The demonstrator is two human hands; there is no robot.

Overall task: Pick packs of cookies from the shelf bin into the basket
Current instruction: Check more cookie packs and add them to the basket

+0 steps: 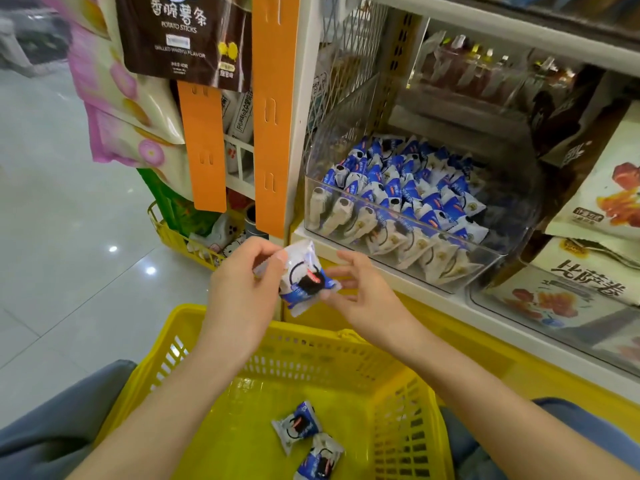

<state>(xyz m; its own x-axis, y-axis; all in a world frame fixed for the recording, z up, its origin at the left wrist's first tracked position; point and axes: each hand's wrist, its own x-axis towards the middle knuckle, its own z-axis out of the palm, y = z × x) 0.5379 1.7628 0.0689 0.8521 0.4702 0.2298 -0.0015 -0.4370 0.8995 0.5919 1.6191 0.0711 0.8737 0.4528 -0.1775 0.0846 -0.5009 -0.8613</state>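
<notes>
Blue-and-white foil cookie pack [304, 284]: up over my yellow plastic basket [391, 358].
Left hand [242, 285]: pinching its top corner.
Right hand [367, 292]: fingers loose, just touching its edge.
Basket: two more packs [298, 427] inside.

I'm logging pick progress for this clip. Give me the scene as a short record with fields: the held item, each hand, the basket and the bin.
held pack: one cookie pack, between the two hands, lower in view than the bin
left hand: pinches the pack's upper left corner
right hand: fingertips at the pack's right end; grip unclear
basket: yellow, two packs on its floor
shelf bin: clear, holds many packs
</notes>
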